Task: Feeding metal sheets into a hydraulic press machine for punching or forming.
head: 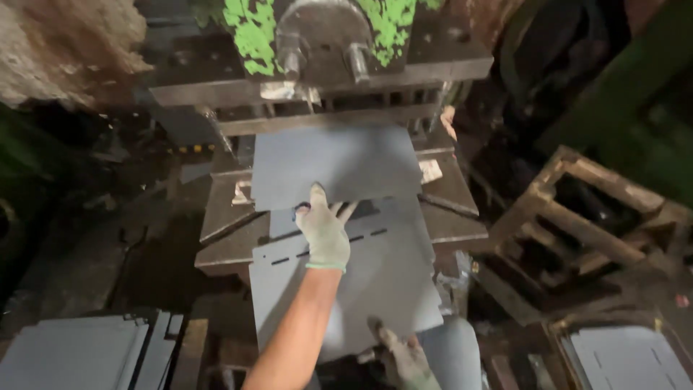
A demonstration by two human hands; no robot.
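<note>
Near the press (pixel 325 65), we laid our left hand (pixel 323 232), fingers spread, on the upper grey sheet (pixel 336 166); our right hand (pixel 404 357) seemingly clamped the slotted sheet (pixel 390 274).

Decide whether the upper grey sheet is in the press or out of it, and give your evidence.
In: the upper grey sheet has its far edge under the press head.

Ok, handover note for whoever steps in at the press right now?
Left hand: open, flat on the slotted sheet, fingertips at the near edge of the plain sheet lying on the press bed.
Right hand: grip on the slotted sheet's near edge.
Done: one sheet shows slots.
Left: plain sheet shows none; stacked sheets sit lower left.
</note>
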